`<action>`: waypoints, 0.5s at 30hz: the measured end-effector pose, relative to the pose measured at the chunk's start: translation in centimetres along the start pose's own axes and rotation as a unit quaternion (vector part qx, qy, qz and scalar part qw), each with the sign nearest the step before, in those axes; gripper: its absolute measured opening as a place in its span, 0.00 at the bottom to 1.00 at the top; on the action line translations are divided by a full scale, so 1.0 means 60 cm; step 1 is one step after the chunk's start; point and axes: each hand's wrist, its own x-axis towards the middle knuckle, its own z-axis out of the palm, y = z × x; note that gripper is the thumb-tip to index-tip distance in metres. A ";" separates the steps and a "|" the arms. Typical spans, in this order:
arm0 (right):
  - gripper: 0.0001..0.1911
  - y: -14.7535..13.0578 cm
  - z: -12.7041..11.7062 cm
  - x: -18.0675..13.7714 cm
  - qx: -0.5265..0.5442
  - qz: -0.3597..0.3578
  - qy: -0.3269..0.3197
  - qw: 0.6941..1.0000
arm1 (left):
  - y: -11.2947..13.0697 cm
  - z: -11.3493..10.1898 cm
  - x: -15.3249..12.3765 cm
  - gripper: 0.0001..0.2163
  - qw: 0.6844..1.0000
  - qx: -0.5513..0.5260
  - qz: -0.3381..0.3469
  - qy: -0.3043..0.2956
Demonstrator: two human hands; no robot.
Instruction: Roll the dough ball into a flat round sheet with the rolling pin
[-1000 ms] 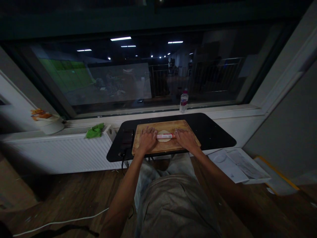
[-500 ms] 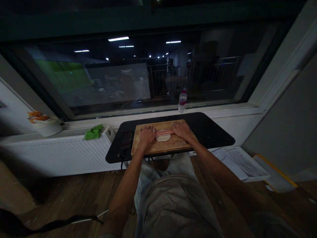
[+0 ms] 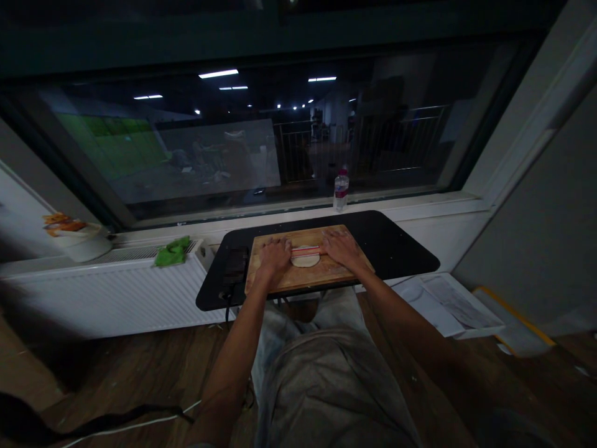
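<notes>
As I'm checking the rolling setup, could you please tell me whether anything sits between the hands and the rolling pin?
Nothing visible does. The left hand and right hand rest on the ends of the rolling pin, which lies on the dough.

Dim room, ceiling lights reflected in window glass, curved wide-angle edges

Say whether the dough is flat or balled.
Flat: the dough shows as a thin pale disc on the board, beneath the pin.
</notes>
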 end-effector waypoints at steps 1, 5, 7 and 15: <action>0.28 -0.003 -0.001 -0.007 -0.001 0.007 0.004 1.000 | -0.002 0.001 0.001 0.25 1.000 0.002 0.001 -0.006; 0.28 -0.016 -0.008 -0.034 -0.006 0.029 0.023 0.999 | -0.006 0.002 0.002 0.25 0.999 0.018 0.022 -0.021; 0.28 -0.022 -0.012 -0.047 -0.001 0.037 0.032 0.999 | -0.006 0.000 0.000 0.25 0.999 0.024 0.032 -0.023; 0.27 -0.046 -0.018 -0.088 0.004 0.058 0.061 0.996 | -0.008 0.002 0.006 0.24 0.999 0.006 0.025 -0.026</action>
